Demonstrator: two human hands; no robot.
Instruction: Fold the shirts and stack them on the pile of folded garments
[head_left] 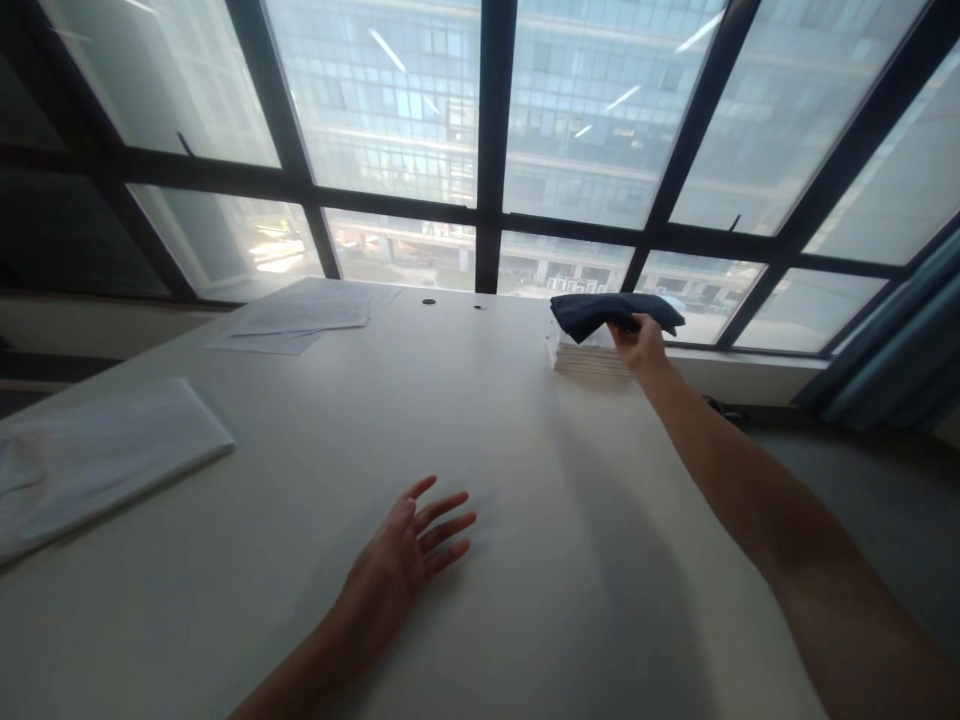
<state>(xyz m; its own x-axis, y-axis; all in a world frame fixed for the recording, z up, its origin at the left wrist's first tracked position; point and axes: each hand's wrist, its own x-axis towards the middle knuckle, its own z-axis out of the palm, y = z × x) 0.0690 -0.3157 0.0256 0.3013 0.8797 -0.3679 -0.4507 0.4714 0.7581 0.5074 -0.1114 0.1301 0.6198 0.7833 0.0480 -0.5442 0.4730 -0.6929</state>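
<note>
My right hand (637, 342) reaches to the far right of the white table (480, 420) and grips a dark folded cloth (592, 314) by its near edge. The cloth sits on or just above a stack of white, flat layers (589, 358); I cannot tell whether it still touches them. Its near left corner droops a little. Closer to me, my left hand (409, 545) is over the middle of the table, its fingers spread and nothing in them.
A white folded item in clear wrapping (120, 450) lies at the left edge. Several paper sheets (307, 312) lie at the back left. Two small dark spots, one a round hole cover (428, 301), mark the far edge. Tall windows (390, 100) rise behind; a curtain (892, 350) hangs right.
</note>
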